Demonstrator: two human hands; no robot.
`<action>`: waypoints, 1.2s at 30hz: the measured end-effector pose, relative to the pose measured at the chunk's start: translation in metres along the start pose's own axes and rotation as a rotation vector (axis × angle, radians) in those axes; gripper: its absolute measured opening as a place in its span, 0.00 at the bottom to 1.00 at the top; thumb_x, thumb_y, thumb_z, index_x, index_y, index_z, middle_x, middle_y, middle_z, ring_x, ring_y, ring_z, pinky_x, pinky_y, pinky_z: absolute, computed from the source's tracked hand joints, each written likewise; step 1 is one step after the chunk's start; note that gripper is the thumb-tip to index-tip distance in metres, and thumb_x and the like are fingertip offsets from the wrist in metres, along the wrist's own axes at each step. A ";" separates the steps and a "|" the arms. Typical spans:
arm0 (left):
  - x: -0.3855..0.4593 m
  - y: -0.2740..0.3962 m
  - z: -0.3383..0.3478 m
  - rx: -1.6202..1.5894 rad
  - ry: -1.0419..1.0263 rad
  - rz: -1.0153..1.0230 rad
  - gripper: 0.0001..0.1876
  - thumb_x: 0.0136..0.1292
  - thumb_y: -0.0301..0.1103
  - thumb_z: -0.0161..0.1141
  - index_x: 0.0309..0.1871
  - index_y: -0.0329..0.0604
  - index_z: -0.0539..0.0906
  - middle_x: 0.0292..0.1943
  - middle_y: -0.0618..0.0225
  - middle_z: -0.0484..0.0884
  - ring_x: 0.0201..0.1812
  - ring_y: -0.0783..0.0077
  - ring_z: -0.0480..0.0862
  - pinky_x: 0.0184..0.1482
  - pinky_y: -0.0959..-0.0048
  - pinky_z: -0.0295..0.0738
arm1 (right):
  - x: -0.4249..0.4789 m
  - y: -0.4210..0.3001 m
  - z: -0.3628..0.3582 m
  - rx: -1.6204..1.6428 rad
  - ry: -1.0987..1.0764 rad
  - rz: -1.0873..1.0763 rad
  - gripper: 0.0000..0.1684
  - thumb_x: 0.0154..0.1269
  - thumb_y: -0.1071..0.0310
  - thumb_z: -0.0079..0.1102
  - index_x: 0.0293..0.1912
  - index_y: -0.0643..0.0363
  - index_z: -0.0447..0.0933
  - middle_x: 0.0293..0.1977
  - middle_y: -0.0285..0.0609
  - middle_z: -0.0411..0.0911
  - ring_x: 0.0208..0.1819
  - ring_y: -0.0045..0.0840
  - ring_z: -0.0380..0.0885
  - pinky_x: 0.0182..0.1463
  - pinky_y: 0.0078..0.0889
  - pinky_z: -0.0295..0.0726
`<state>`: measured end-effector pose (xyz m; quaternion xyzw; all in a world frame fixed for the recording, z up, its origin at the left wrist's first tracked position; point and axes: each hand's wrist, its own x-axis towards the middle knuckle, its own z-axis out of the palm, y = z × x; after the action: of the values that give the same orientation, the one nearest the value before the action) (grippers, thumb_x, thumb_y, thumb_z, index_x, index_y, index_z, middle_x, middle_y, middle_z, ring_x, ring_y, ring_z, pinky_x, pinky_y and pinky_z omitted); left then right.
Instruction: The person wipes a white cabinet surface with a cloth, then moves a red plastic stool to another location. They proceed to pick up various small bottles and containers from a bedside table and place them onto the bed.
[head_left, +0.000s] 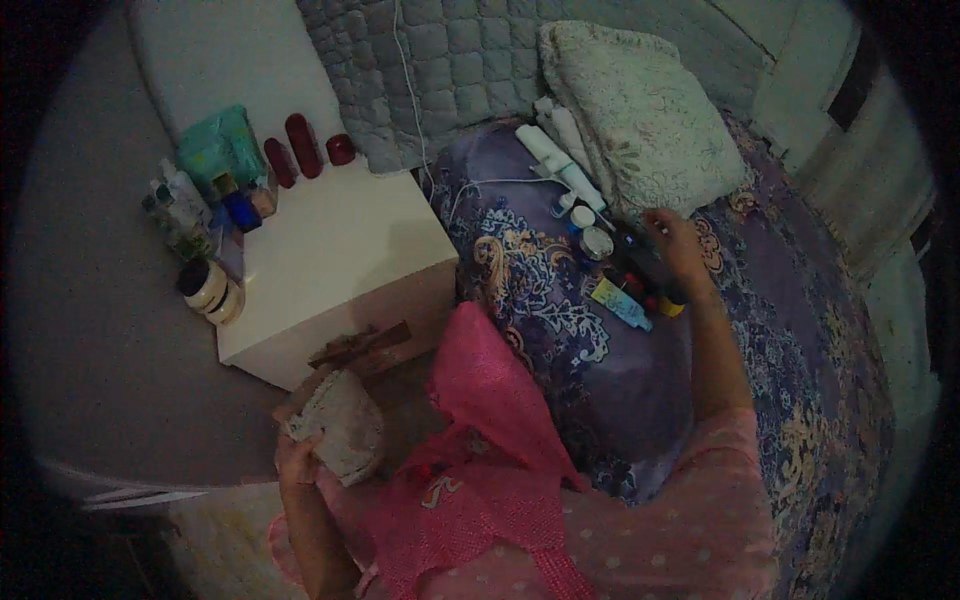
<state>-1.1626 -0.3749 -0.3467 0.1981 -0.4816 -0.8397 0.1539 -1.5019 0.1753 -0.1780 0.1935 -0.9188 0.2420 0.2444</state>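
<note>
My left hand grips a crumpled off-white cloth in front of the white bedside cabinet, below its dark handle. Over the patterned purple bedspread, my right hand reaches beside a dark object; whether its fingers hold anything is hard to make out in the dim light. Close to that hand lie a blue-and-yellow tube, a round jar, a smaller white-lidded jar and a long white item. A small yellow item is partly behind my wrist.
On the cabinet top stand dark red containers, a teal packet, a blue box, several bottles and a cream jar. A pale patterned pillow rests on the bed. A white cable crosses the grey quilted cover.
</note>
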 end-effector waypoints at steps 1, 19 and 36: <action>0.002 0.001 -0.001 0.009 -0.011 -0.030 0.35 0.47 0.17 0.65 0.62 0.38 0.66 0.55 0.62 0.74 0.55 0.61 0.75 0.56 0.63 0.72 | 0.015 0.005 0.005 -0.081 -0.111 -0.007 0.10 0.60 0.70 0.54 0.42 0.60 0.78 0.38 0.50 0.79 0.42 0.40 0.79 0.47 0.39 0.76; 0.002 0.004 0.018 -0.006 0.087 -0.028 0.34 0.45 0.15 0.64 0.59 0.40 0.69 0.51 0.62 0.77 0.52 0.61 0.77 0.54 0.62 0.73 | 0.094 0.097 0.080 -0.538 -0.926 -0.115 0.15 0.57 0.69 0.53 0.45 0.54 0.78 0.41 0.48 0.80 0.42 0.38 0.79 0.45 0.40 0.76; -0.003 0.021 0.029 0.076 0.097 -0.139 0.36 0.45 0.16 0.65 0.61 0.44 0.67 0.54 0.64 0.75 0.57 0.62 0.73 0.58 0.61 0.70 | 0.070 0.075 0.012 -0.205 -0.746 0.073 0.15 0.46 0.71 0.62 0.39 0.58 0.78 0.34 0.44 0.80 0.38 0.33 0.78 0.43 0.34 0.76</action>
<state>-1.1727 -0.3622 -0.3151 0.2771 -0.4902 -0.8189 0.1109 -1.5983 0.2129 -0.1757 0.2100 -0.9703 0.0705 -0.0973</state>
